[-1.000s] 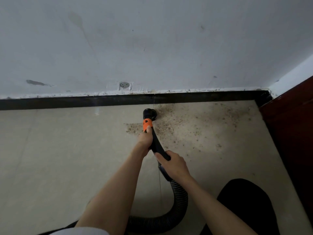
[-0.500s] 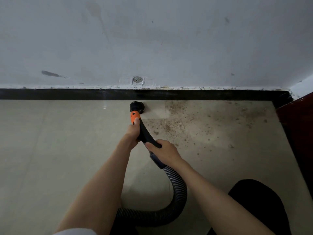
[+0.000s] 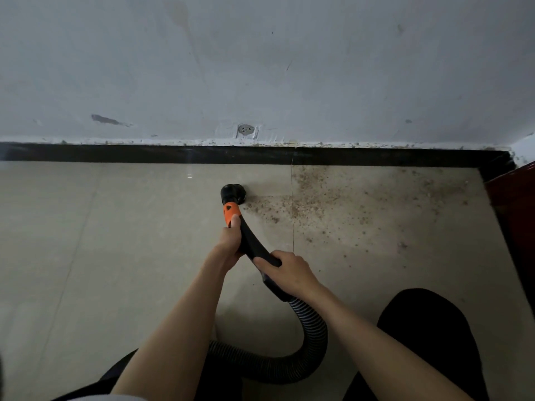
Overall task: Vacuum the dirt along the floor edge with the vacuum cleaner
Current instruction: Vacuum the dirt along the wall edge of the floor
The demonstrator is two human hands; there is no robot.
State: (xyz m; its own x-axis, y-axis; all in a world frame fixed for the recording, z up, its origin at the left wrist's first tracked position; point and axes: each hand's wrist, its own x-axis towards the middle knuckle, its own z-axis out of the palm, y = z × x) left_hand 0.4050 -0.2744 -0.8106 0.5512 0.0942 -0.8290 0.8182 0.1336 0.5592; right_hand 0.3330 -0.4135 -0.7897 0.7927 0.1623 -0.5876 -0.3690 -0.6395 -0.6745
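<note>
Looking down over both bare forearms, we see them reach forward from the near edge and converge on the vacuum cleaner's black wand point(image 3: 254, 241). The left hand point(image 3: 230, 241) sits farther out, fingers curled round the wand just behind the orange collar point(image 3: 230, 212), thumb laid along the collar's top. The right hand point(image 3: 289, 274) grips nearer to us, fingers wrapped close together over the wand's lower end where the ribbed hose point(image 3: 311, 337) joins it; the hose loops down and back to the left, passing behind the left forearm. The round black nozzle point(image 3: 233, 193) rests on the beige floor tile point(image 3: 115, 241), near the black skirting point(image 3: 144, 153) but apart from it, at the left margin of the dirt point(image 3: 333, 204). That brown speckled dirt spreads rightward from the nozzle across the tile joint toward the far right corner, thickest close to the skirting. A dark red panel point(image 3: 518, 198) stands at the right edge, and a dark-clad knee point(image 3: 428, 337) shows near right. Above the skirting rises a scuffed grey wall point(image 3: 260, 68).
</note>
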